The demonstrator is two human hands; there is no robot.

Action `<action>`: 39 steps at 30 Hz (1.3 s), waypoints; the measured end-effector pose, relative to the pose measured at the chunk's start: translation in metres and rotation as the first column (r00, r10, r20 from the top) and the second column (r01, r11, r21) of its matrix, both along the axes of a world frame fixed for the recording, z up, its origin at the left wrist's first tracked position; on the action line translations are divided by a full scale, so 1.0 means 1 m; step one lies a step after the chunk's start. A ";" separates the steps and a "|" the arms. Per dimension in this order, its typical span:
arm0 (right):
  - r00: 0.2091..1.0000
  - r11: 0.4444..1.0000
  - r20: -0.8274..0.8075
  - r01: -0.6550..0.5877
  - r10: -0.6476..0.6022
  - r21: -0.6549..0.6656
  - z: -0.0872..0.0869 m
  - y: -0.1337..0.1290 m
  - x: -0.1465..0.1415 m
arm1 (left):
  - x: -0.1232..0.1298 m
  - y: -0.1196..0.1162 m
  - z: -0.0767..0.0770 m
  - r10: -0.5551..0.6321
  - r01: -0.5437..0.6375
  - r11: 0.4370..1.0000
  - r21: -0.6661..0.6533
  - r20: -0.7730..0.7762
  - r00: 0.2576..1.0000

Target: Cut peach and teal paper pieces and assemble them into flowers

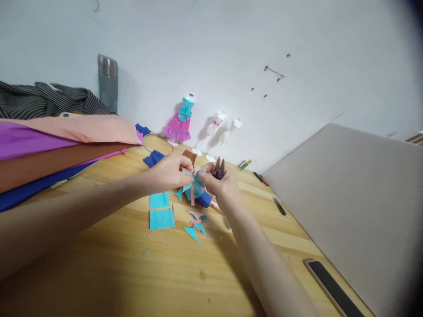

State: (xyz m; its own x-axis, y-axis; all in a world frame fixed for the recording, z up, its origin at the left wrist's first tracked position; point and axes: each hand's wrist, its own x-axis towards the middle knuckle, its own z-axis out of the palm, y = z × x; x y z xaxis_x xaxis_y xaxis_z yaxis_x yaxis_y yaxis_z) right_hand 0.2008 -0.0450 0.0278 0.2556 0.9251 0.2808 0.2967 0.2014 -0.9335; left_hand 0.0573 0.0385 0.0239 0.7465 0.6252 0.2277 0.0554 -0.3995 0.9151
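Note:
My left hand [175,172] pinches one side of a small piece of turquoise crepe paper [195,187] above the table. Fingers of my right hand [220,179] pinch the other side of it. Small scissors [219,168] are also tucked in my right hand, their blades apart and pointing up. Below the hands lie turquoise and pink scraps [195,226]. Two turquoise paper squares [161,219] rest to the left of these. Dark blue paper [204,199] and a pleated brown piece [191,156] are partly hidden behind my hands.
Large folded paper sheets [66,132] and striped cloth [49,101] fill the left, beside a bottle [108,83]. A dressed mini mannequin [181,119] and two white ones [216,123] stand by the wall. At right lie thread snips [279,206] and a phone [333,286] near a panel [346,198].

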 end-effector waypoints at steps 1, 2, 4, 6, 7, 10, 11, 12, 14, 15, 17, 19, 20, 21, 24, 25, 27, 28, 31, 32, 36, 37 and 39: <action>1.000 1.000 0.006 0.005 -0.005 0.002 -0.001 0.000 0.000 | 0.000 0.000 -0.001 -0.003 0.003 1.000 0.001 -0.006 1.000; 1.000 1.000 0.013 0.007 -0.007 0.003 -0.001 0.001 0.001 | 0.000 0.001 -0.001 -0.008 0.008 1.000 -0.001 -0.011 1.000; 0.999 1.000 0.034 0.001 -0.001 0.010 0.000 0.001 0.003 | -0.001 0.003 -0.001 -0.019 0.019 1.000 0.003 -0.013 1.000; 0.997 0.999 0.076 -0.025 0.024 0.021 0.004 -0.002 0.008 | -0.003 0.007 0.002 -0.020 0.021 0.999 0.035 -0.014 1.000; 0.993 0.998 0.110 -0.055 0.053 0.017 0.008 -0.004 0.010 | -0.004 0.010 0.004 -0.012 0.013 0.998 0.056 -0.018 1.000; 0.915 0.955 0.279 -0.264 0.292 -0.136 0.021 -0.015 0.011 | -0.011 0.020 0.011 0.049 -0.048 0.997 0.057 -0.011 0.999; 0.842 0.905 0.341 -0.355 0.419 -0.236 0.024 -0.019 0.008 | -0.013 0.023 0.014 0.057 -0.057 0.998 0.029 0.001 0.998; 0.751 0.844 0.393 -0.426 0.530 -0.325 0.024 -0.022 0.002 | -0.015 0.025 0.017 0.066 -0.066 0.998 -0.007 0.013 0.998; 0.581 0.742 0.460 -0.522 0.671 -0.421 0.018 -0.028 -0.017 | -0.020 0.028 0.023 0.128 -0.125 0.990 -0.067 0.045 0.991; 0.533 0.724 0.492 -0.548 0.688 -0.419 0.011 -0.030 -0.029 | -0.022 0.028 0.026 0.161 -0.155 0.984 -0.086 0.056 0.985; 0.492 0.765 0.606 -0.539 0.625 -0.351 -0.010 -0.030 -0.054 | -0.025 0.026 0.032 0.205 -0.198 0.974 -0.107 0.067 0.976; 0.442 0.848 0.764 -0.464 0.471 -0.254 -0.033 -0.026 -0.074 | -0.026 0.023 0.037 0.206 -0.197 0.973 -0.117 0.073 0.976; 0.402 0.886 0.834 -0.418 0.377 -0.198 -0.043 -0.022 -0.081 | -0.027 0.022 0.038 0.199 -0.189 0.975 -0.119 0.080 0.977; 0.358 0.908 0.885 -0.393 0.297 -0.146 -0.052 -0.018 -0.084 | -0.027 0.021 0.039 0.191 -0.179 0.977 -0.119 0.090 0.978; 0.358 0.935 0.909 -0.345 0.213 -0.083 -0.067 -0.011 -0.080 | -0.027 0.020 0.040 0.170 -0.156 0.981 -0.118 0.118 0.978; 0.375 0.934 0.901 -0.349 0.219 -0.082 -0.067 -0.011 -0.075 | -0.026 0.020 0.039 0.166 -0.152 0.981 -0.119 0.121 0.979; 0.453 0.930 0.864 -0.366 0.221 -0.046 -0.060 -0.016 -0.059 | -0.026 0.020 0.039 0.169 -0.155 0.980 -0.123 0.114 0.979; 0.526 0.935 0.826 -0.356 0.205 -0.005 -0.055 -0.020 -0.050 | -0.026 0.020 0.039 0.171 -0.157 0.980 -0.124 0.108 0.979; 0.697 0.974 0.694 -0.227 0.181 -0.027 -0.039 -0.031 -0.020 | -0.025 0.019 0.040 0.173 -0.159 0.979 -0.128 0.101 0.980; 0.721 0.986 0.677 -0.158 0.150 -0.050 -0.037 -0.032 -0.012 | -0.024 0.018 0.040 0.169 -0.156 0.979 -0.129 0.101 0.980; 0.664 0.978 0.721 -0.081 0.197 -0.193 -0.047 -0.024 0.001 | -0.022 0.014 0.039 0.139 -0.123 0.982 -0.146 0.102 0.985; 0.614 0.974 0.758 -0.094 0.218 -0.204 -0.052 -0.020 -0.001 | -0.022 0.013 0.039 0.130 -0.114 0.982 -0.148 0.102 0.986; 0.509 0.964 0.820 -0.102 0.263 -0.246 -0.059 -0.014 -0.007 | -0.022 0.012 0.039 0.112 -0.097 0.985 -0.143 0.105 0.988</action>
State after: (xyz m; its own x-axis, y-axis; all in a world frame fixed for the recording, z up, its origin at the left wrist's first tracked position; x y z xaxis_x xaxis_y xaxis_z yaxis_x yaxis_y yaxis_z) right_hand 0.1942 -0.0593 -0.0317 -0.2041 0.9707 0.1269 0.9286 0.2330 -0.2889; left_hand 0.0352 0.0501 0.0629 0.6500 0.7293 0.2134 -0.0161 -0.2676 0.9634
